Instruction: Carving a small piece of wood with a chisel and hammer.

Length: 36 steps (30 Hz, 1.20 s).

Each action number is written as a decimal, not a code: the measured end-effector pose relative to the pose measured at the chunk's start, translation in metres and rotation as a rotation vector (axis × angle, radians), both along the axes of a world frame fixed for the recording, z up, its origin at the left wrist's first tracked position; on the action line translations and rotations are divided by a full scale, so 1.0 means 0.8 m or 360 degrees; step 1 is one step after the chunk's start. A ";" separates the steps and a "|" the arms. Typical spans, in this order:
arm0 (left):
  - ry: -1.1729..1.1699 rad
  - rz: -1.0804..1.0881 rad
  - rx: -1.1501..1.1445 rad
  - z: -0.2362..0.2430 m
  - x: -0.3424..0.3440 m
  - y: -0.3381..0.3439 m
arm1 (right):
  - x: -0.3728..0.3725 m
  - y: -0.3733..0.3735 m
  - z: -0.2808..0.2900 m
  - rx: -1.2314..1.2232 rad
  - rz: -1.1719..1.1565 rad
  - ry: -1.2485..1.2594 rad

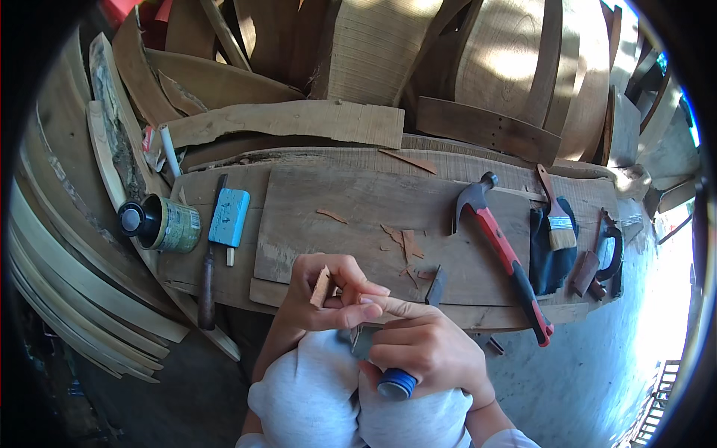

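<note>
My left hand [328, 295] is closed on a small light-brown wood piece [323, 287] above my lap. My right hand [414, 351] grips a blue-handled tool [396, 382], its index finger reaching to my left fingertips. A slim metal part [355, 337] shows below the fingers; its tip is hard to make out. Just beyond my hands lie a worn wooden board [314, 224] with scattered brown shavings [408, 245] and a dark flat piece [435, 285].
On the right lie a red-handled hammer [503, 250], paintbrush [560, 230], dark cloth [549, 269] and hand plane [601, 261]. On the left are a can [172, 222], blue block [229, 216], dark-handled tool [208, 295] and curved strips [89, 284]. Planks [366, 52] lean behind.
</note>
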State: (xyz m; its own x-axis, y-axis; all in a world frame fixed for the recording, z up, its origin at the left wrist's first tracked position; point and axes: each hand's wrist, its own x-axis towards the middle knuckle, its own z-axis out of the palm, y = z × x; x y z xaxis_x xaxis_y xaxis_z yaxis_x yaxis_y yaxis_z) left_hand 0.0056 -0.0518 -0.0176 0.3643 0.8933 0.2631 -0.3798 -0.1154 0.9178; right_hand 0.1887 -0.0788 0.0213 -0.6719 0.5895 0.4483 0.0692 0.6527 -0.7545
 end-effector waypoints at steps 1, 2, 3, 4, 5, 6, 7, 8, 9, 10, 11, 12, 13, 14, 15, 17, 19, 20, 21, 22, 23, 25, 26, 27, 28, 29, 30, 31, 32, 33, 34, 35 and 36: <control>-0.0002 0.0001 0.0000 -0.001 0.002 0.003 | 0.001 0.001 0.005 0.0016 -0.0034 0.0013; 0.0135 0.0063 0.0069 -0.002 0.005 0.010 | 0.001 0.001 0.008 0.0033 -0.0067 0.0026; 0.0271 0.0127 0.0138 -0.004 0.008 0.016 | 0.003 0.000 0.008 0.0035 -0.0065 0.0022; 0.0268 0.0130 0.0138 -0.013 0.011 0.022 | 0.005 -0.001 0.006 0.0072 -0.0142 0.0059; 0.0186 0.0175 0.0084 -0.024 0.013 0.028 | 0.005 -0.002 0.005 0.0113 -0.0212 0.0101; 0.0102 0.0220 0.0031 -0.032 0.015 0.032 | 0.005 -0.004 0.004 0.0119 -0.0202 0.0102; 0.0123 0.0309 0.0016 -0.037 0.021 0.035 | 0.005 -0.007 0.002 0.0117 -0.0377 0.0165; 0.0113 0.0311 0.0019 -0.039 0.025 0.036 | 0.006 -0.009 0.001 0.0117 -0.0552 0.0227; -0.0185 0.0271 -0.0113 -0.041 0.029 0.038 | 0.004 -0.008 -0.002 0.0179 -0.0689 0.0339; -0.0476 0.0238 -0.0242 -0.041 0.028 0.038 | 0.003 -0.007 -0.004 0.0181 -0.0677 0.0340; -0.0429 0.0222 -0.0232 -0.042 0.023 0.038 | 0.003 -0.007 -0.006 0.0169 -0.0851 0.0412; -0.0431 0.0234 -0.0227 -0.039 0.022 0.038 | 0.004 -0.007 -0.007 0.0155 -0.1025 0.0483; -0.0222 0.0356 0.0016 -0.036 0.024 0.038 | 0.005 -0.007 -0.005 0.0128 -0.1072 0.0507; -0.0010 0.0477 0.0257 -0.034 0.025 0.038 | 0.006 -0.007 -0.004 0.0133 -0.1064 0.0501; -0.0009 0.0456 0.0317 -0.041 0.023 0.037 | 0.007 -0.007 -0.005 0.0158 -0.1112 0.0561; 0.0092 0.0494 0.0419 -0.051 0.029 0.042 | 0.012 -0.008 -0.002 0.0123 -0.1200 0.0686; 0.0268 0.0432 0.0498 -0.052 0.027 0.040 | 0.018 -0.001 -0.004 0.0000 -0.1179 0.0994; 0.0270 0.0440 0.0495 -0.050 0.027 0.039 | 0.022 0.003 -0.005 -0.0131 -0.1156 0.1308; 0.0231 0.0382 0.0473 -0.047 0.028 0.038 | 0.030 0.005 -0.003 -0.0226 -0.1003 0.1402; 0.0182 0.0317 0.0458 -0.044 0.031 0.038 | 0.036 0.010 0.004 -0.0182 -0.0859 0.1415; 0.0176 0.0315 0.0461 -0.045 0.032 0.038 | 0.039 0.012 0.011 -0.0194 -0.0782 0.1421; 0.0505 0.0328 0.0518 -0.050 0.033 0.039 | 0.039 0.016 0.020 -0.0209 -0.0710 0.1424; 0.0503 0.0324 0.0514 -0.051 0.032 0.040 | 0.037 0.019 0.021 -0.0216 -0.0735 0.1425; 0.0642 0.0366 0.0696 -0.048 0.031 0.041 | 0.035 0.021 0.020 -0.0222 -0.0761 0.1426; 0.0789 0.0410 0.0880 -0.043 0.028 0.041 | 0.032 0.022 0.020 -0.0226 -0.0761 0.1430; 0.0794 0.0409 0.0878 -0.039 0.026 0.040 | 0.029 0.022 0.019 -0.0235 -0.0832 0.1424; 0.0878 0.0473 0.0940 -0.034 0.023 0.039 | 0.026 0.023 0.019 -0.0244 -0.0904 0.1417; 0.0957 0.0536 0.0999 -0.032 0.022 0.038 | 0.022 0.024 0.019 -0.0247 -0.0908 0.1415; 0.0956 0.0533 0.0995 -0.029 0.022 0.036 | 0.018 0.026 0.021 -0.0253 -0.0961 0.1400; 0.0975 0.0512 0.1001 -0.026 0.022 0.034 | 0.016 0.027 0.023 -0.0258 -0.1013 0.1383; 0.0994 0.0493 0.1008 -0.023 0.022 0.033 | 0.016 0.027 0.027 -0.0259 -0.1016 0.1379; 0.0990 0.0493 0.1004 -0.022 0.021 0.031 | 0.017 0.026 0.032 -0.0206 -0.1011 0.1374; 0.1010 0.0514 0.1009 -0.021 0.021 0.031 | 0.018 0.026 0.037 -0.0153 -0.1005 0.1367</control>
State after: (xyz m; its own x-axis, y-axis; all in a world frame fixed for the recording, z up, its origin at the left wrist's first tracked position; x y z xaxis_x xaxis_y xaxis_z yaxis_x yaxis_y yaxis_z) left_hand 0.0225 -0.0273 -0.0348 0.3659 0.7348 0.5712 0.3049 -0.6745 0.6724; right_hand 0.2032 -0.0583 0.0510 0.2860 0.7783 0.5590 -0.2053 0.6196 -0.7576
